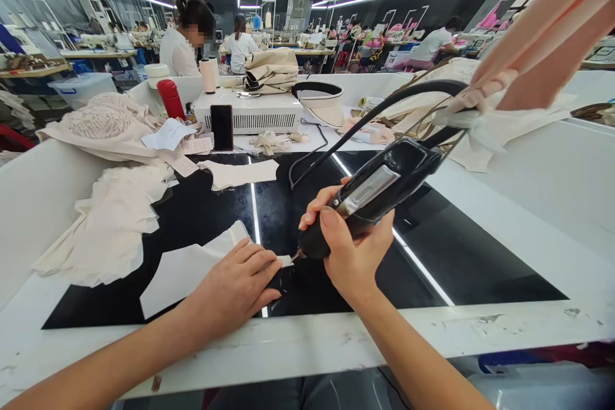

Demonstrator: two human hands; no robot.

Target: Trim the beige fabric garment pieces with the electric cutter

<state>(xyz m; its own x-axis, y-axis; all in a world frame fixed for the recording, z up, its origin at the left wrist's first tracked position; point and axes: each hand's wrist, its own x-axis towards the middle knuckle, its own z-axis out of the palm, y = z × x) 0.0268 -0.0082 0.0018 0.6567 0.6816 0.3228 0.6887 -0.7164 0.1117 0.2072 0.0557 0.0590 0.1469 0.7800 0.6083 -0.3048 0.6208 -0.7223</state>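
Note:
My right hand (358, 246) is wrapped round a black corded handheld tool (372, 195), which tilts down to the left. Its small metal tip (296, 256) meets the narrow right end of a pale fabric piece (180, 269) on the black board. Whether the tip touches the cloth or the board, I cannot tell. Across that fabric lies my left hand (240, 282), palm down with fingers stretched out, the fingertips close to the tip. Part of the cloth is hidden under this hand. A knotted peach fabric strip (538, 45) runs up from the tool's rear end.
A stack of pale cut pieces (108, 224) lies left, another cut piece (240, 173) behind. A phone (221, 128) leans on a vented white box (254, 112). The tool's black cable (358, 131) loops over the black board (461, 256). White side walls border the table; people sit beyond.

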